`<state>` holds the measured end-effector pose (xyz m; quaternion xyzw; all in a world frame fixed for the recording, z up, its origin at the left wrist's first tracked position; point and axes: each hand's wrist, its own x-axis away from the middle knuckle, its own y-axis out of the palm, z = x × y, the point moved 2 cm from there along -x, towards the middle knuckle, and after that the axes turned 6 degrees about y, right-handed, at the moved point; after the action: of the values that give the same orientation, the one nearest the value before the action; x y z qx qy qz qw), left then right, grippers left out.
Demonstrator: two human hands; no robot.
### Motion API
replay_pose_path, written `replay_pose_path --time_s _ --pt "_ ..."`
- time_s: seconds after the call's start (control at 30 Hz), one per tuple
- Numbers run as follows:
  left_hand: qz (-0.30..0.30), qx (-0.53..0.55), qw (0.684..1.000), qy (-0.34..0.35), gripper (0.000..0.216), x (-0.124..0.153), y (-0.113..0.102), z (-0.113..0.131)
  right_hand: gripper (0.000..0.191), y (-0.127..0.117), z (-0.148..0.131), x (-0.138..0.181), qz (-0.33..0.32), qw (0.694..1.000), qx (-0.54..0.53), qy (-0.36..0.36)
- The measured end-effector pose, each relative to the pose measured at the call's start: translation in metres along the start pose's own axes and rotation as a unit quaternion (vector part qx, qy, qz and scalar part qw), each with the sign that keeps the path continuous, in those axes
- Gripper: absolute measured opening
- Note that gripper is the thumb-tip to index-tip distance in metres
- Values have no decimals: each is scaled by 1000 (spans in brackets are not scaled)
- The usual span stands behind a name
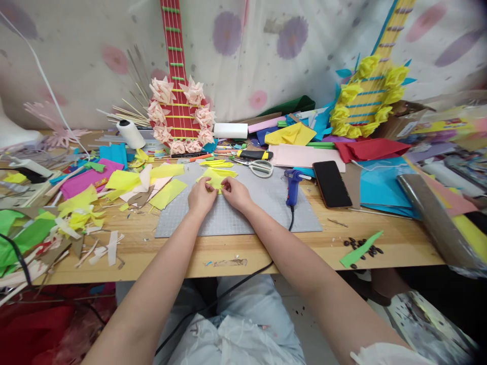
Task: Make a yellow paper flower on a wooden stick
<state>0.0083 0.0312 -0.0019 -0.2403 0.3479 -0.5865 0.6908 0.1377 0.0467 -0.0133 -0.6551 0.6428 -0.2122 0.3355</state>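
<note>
Yellow paper (215,179), left hand (201,196) and right hand (236,193) pinching it, cardboard box (408,121) at right, contents unclear

Whitish sheet (129,23) hanging past the fingers (228,183) — purple and pink flowers (227,33) all over it lol. Light-wood table (139,253) below the fingers, pale floor (314,329) lower still — few dark specks (299,309).

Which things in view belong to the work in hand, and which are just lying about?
In use:
- left hand and right hand, pinching yellow paper
- grey cutting mat beneath

Apparently just lying about:
- phone
- white spool
- green strip
</note>
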Motion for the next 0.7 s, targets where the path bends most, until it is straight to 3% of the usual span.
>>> replay_pose_path --time_s 0.53,0.7 --pt "7 -41 999 -15 47 0 0 5 18 -3 -2 1 -15 1000 22 -17" --pt "16 -70 997 -9 40 2 2 7 23 -4 -1 -2 -39 999 -13 19"
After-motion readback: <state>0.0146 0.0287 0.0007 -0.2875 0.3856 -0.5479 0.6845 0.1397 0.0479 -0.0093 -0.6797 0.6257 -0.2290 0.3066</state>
